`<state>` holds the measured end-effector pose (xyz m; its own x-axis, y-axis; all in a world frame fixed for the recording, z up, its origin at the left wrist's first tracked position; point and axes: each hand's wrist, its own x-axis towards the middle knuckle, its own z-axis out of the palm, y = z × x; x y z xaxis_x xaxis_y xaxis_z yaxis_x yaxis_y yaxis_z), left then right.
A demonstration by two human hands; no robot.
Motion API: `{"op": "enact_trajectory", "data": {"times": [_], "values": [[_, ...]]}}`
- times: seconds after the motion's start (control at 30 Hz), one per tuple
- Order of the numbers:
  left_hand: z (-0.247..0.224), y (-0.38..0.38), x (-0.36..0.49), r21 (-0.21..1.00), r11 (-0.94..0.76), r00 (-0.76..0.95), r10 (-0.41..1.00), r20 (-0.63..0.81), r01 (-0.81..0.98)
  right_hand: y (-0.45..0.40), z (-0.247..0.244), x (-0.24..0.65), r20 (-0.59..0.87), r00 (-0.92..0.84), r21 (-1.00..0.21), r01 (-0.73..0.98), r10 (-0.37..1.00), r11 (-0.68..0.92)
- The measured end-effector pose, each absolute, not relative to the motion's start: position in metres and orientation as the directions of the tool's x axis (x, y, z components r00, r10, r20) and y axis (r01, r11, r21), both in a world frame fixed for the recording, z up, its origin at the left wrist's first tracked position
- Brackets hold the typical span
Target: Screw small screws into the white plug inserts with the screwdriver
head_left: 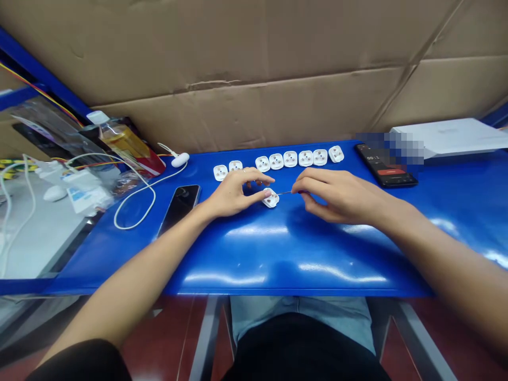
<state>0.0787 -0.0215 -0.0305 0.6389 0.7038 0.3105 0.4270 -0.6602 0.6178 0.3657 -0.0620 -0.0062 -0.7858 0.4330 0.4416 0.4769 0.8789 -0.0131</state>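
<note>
A small white plastic housing (272,199) with coppery metal parts inside lies on the blue table, its open side up. The thumb of my left hand (234,191) presses on its edge, and the other fingers arch over behind it. My right hand (331,194) pinches a thin dark metal tool (284,193), whose tip reaches the housing's right side; its exact kind is too small to tell. Behind my hands stands a row of similar white housings (290,159), several of them, with metal parts inside. Another white housing (336,154) ends the row at the right.
A phone (180,207) lies left of my forearm, near a white cable (153,209). A lit phone (387,166) and a white box (452,136) are at the right. A bottle (129,145) leans at the back left. Cardboard (254,95) walls off the table's rear.
</note>
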Motion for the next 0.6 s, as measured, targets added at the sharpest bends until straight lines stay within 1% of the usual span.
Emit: {"op": "enact_trajectory", "data": {"times": [0.2,0.43,0.6], "values": [[-0.0327,-0.0211,0.0786,0.617,-0.654,0.635,0.711,0.302,0.438,-0.0611,-0.0073,0.3653,0.409,-0.795,-0.036,0.476,0.448,0.879],[-0.0282,-0.0239,0.0795,0.620,-0.667,0.638,0.698,0.325,0.413,-0.0639,-0.0035,0.3660,0.473,-0.758,-0.018,0.502,0.450,0.865],[-0.0285,-0.0243,0.0799,0.643,-0.681,0.626,0.681,0.380,0.351,-0.0667,-0.0005,0.3649,0.535,-0.747,-0.009,0.464,0.396,0.886]]}}
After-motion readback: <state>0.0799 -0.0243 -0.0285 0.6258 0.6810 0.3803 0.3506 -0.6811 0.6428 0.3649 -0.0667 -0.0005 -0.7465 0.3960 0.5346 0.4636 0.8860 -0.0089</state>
